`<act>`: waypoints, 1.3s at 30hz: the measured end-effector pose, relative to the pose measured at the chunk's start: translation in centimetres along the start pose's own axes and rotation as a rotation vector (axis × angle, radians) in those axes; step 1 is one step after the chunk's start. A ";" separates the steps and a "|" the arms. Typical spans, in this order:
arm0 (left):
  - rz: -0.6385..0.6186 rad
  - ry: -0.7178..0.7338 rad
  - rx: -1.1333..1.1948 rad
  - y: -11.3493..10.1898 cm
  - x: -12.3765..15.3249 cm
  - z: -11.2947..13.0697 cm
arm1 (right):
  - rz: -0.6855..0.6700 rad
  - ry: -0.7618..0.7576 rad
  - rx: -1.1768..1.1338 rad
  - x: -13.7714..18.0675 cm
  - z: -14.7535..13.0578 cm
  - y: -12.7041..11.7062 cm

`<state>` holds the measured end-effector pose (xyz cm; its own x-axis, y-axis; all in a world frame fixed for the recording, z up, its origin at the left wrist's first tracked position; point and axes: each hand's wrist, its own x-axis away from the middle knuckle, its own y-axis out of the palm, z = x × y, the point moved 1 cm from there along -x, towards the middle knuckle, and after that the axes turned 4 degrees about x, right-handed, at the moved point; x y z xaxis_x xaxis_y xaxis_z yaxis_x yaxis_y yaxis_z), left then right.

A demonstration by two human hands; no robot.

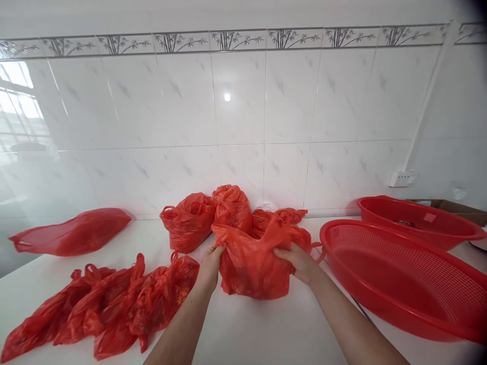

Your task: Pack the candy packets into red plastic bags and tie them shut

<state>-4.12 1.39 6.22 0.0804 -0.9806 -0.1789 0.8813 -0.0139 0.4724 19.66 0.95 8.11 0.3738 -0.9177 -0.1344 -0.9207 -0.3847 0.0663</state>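
Head view: nearest on my feed, a row of bunched red bags lies on the white surface, at left; just beyond, at the middle, I have the red plastic bag between both hands; my left hand pinches its left upper edge, my right hand grips its right side; it is glossy, translucent and creased, its long axis running left to right, a loose peak pointing up; I cannot tell whether its bottom touches down; beyond it, fuller red bags stand near the tiled wall.
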 end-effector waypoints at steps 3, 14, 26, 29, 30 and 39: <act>0.120 0.080 0.104 0.2 -0.9 0.0 | 0.150 -0.053 -0.206 -1.5 1.1 -0.7; 0.213 -0.211 0.361 -1.6 -1.6 -6.5 | 0.317 0.060 -0.345 -4.4 9.8 -0.9; -0.098 -0.405 0.463 -1.2 0.0 -6.5 | 0.086 0.096 -0.500 -2.9 8.3 0.3; -0.089 -0.388 0.369 -1.0 0.1 -6.9 | 0.151 0.141 -0.490 -3.0 8.6 0.3; -0.053 -0.378 0.347 -0.9 0.1 -7.0 | 0.164 0.151 -0.521 -3.0 8.7 0.2; -0.001 -0.391 0.412 -0.2 -0.1 -7.2 | 0.102 0.142 -0.547 -2.8 7.7 0.1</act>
<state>-0.96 2.93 -0.05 -0.1680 -0.9789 0.1167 0.6205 -0.0130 0.7841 17.62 4.23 0.85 0.3320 -0.9427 0.0314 -0.7751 -0.2537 0.5786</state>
